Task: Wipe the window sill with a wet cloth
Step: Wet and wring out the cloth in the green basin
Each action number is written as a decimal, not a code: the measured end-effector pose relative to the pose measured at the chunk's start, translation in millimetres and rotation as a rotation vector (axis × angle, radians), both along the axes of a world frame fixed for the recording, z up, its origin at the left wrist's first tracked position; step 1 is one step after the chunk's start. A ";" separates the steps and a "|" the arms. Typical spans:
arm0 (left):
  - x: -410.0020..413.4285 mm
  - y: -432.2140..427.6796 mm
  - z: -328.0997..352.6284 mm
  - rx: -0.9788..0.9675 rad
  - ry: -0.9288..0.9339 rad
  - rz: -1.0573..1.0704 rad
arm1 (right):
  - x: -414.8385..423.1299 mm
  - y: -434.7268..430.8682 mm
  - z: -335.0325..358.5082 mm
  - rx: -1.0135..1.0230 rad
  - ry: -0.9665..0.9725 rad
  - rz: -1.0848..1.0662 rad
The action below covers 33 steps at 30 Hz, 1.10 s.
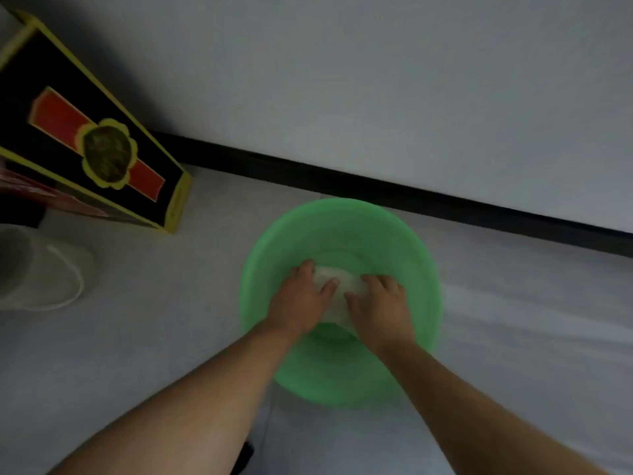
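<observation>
1. Head view: a round green plastic basin [342, 234] sits on a pale grey floor [154, 337], close to a black skirting strip [376, 192] that runs along the foot of a light wall [376, 80]
2. Head view: a whitish cloth [337, 296] lies bunched in the middle of the basin, between the two hands; whether there is water in the basin cannot be told from the blurred picture
3. Head view: the left hand [301, 296] rests on the left side of the cloth, fingers curled down over it and gripping it
4. Head view: the right hand [382, 303] presses on the right side of the cloth, its fingers bent and closed on the fabric, almost touching the left hand's fingertips
5. Head view: both bare forearms reach in from the bottom edge and cross the near rim of the basin
6. Head view: to the left, well apart from the basin, a tall black box [96, 145] with yellow edges, a red band and a round yellow-rimmed emblem stands against the wall
7. Head view: at the left edge, in front of the box, stands a translucent white bucket [37, 269] with a thin handle; it is only partly in the picture
</observation>
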<state>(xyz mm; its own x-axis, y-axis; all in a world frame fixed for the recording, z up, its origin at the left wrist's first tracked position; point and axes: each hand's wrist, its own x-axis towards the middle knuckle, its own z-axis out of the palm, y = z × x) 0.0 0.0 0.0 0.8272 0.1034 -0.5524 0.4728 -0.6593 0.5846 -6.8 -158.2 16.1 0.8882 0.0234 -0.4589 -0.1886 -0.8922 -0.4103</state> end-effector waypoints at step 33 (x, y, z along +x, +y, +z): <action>5.0 7.5 40.5 -1.159 0.177 0.899 | 32.9 -15.5 14.4 1.106 0.951 -0.444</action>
